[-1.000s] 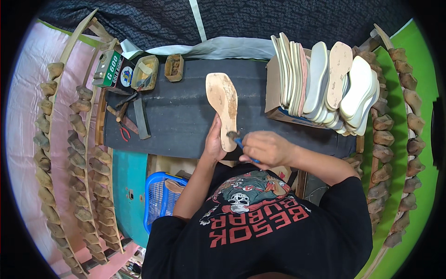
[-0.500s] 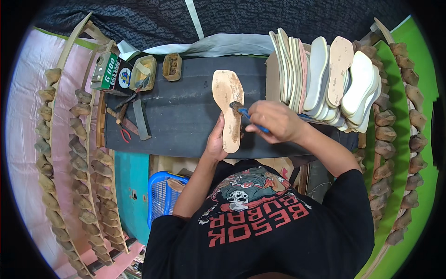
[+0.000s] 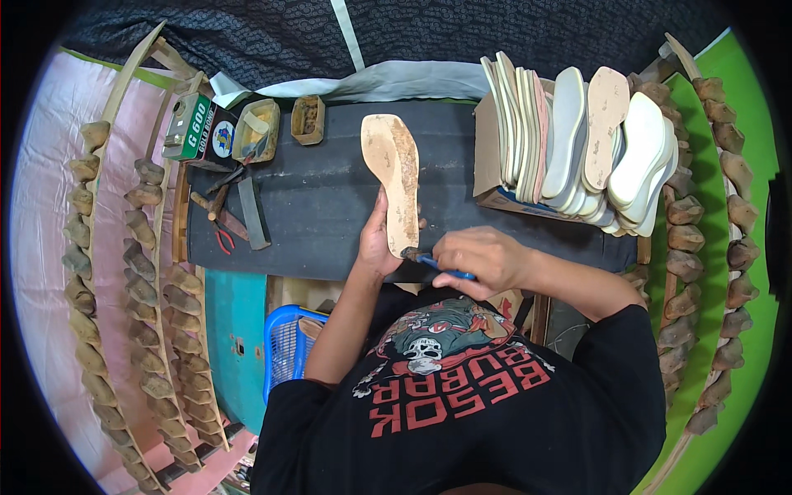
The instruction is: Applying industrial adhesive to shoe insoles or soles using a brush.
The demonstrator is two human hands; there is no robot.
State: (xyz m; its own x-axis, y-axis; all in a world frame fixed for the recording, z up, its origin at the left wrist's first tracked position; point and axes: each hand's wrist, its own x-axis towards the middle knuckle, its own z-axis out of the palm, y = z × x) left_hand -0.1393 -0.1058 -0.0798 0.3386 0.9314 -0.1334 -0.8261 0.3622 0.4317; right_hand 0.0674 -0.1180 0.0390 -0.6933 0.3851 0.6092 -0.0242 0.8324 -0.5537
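Observation:
A tan insole is held up over the bench, its wide end pointing away from me. My left hand grips it near the narrow heel end, with fingers behind it. Brownish glue shows along the insole's right side. In my right hand is a brush with a blue handle. Its dark bristles touch the heel end of the insole, close to my left hand.
A dark bench spans the front. At its right stands a cardboard box of stacked insoles. A green can, a yellowish glue tub, a small box, a hammer and red-handled pliers lie left. Shoe-last racks flank both sides.
The brush has moved from the insole's middle down to its heel end. The insole has shifted slightly left and away, and glue now covers more of its right side.

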